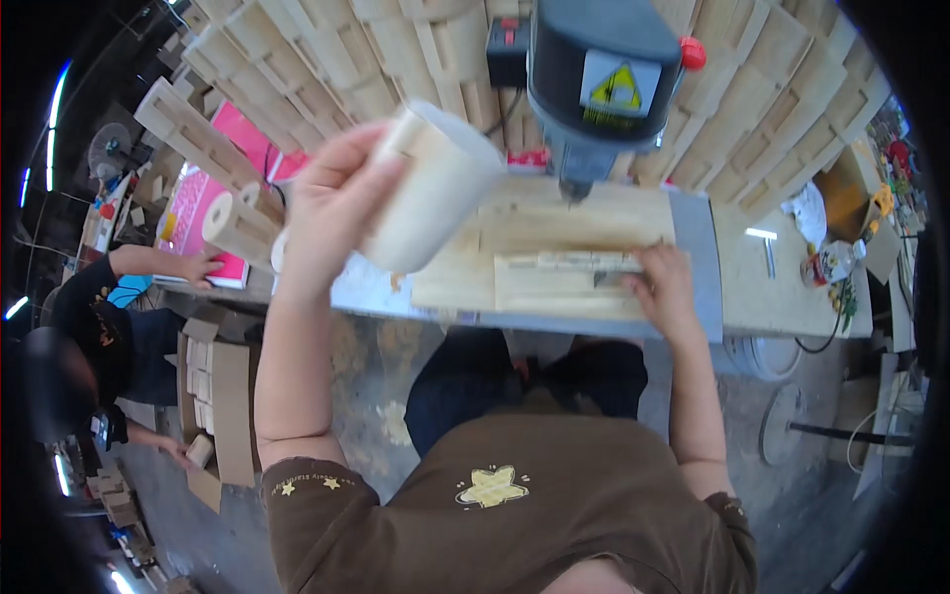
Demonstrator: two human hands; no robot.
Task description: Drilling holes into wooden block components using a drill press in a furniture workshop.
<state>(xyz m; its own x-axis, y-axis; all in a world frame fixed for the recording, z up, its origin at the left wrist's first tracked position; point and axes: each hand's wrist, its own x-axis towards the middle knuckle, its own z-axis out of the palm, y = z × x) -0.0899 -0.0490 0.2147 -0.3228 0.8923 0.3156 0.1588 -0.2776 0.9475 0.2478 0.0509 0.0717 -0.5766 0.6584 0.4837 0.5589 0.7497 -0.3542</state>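
The left grip (341, 193) holds up 1 pale cylinder (435, 193); the right grip (668, 287) touches a wooden fixture (534, 285).

The dark drill head (604, 35) bears a white label (620, 85) with a yellow-and-black warning triangle (617, 91). Below left of the drill head, small lettering (353, 477) runs along the brown shirt's left sleeve (317, 505); below right of it, a bottle's (848, 255) label (822, 266) is too blurred to read.

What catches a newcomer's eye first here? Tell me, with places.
First, probably, the pale, wood-coloured cylinder that the left hand holds up, left of centre. Next comes the bulky, dark grey-blue drill head with a yellow triangular warning label, above the pale workbench at top centre-right. Behind them, many pale wooden pieces with rectangular recesses span the back.
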